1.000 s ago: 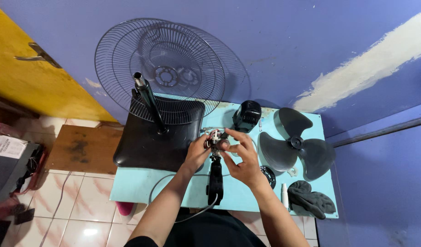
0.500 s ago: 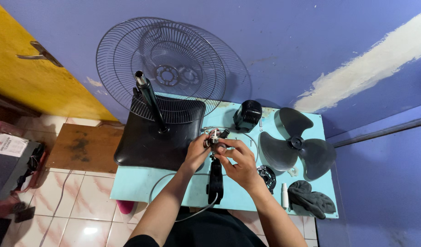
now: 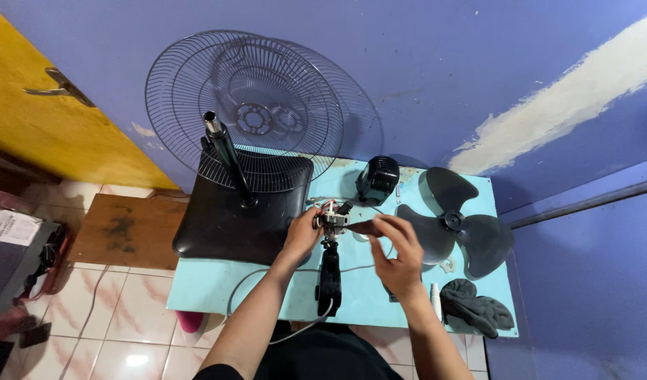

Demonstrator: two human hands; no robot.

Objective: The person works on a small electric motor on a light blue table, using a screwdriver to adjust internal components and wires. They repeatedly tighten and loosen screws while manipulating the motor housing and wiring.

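Over the pale blue worktop (image 3: pixel 211 285), the person holds up a small fan motor (image 3: pixel 332 218), a bare metal block with wires at its top and a black neck piece (image 3: pixel 330 279) hanging below it, a grey cord trailing off. The left hand (image 3: pixel 302 234) grips the motor's side. The right hand (image 3: pixel 397 255) pinches a dark, flat tool (image 3: pixel 363 227) whose tip touches the motor. Behind stand a black fan base (image 3: pixel 225 218) with its pole, wire grilles (image 3: pixel 246 105), a black motor cover (image 3: pixel 378 178), a dark three-blade propeller (image 3: pixel 453 222) and a dark cloth (image 3: pixel 476 307).
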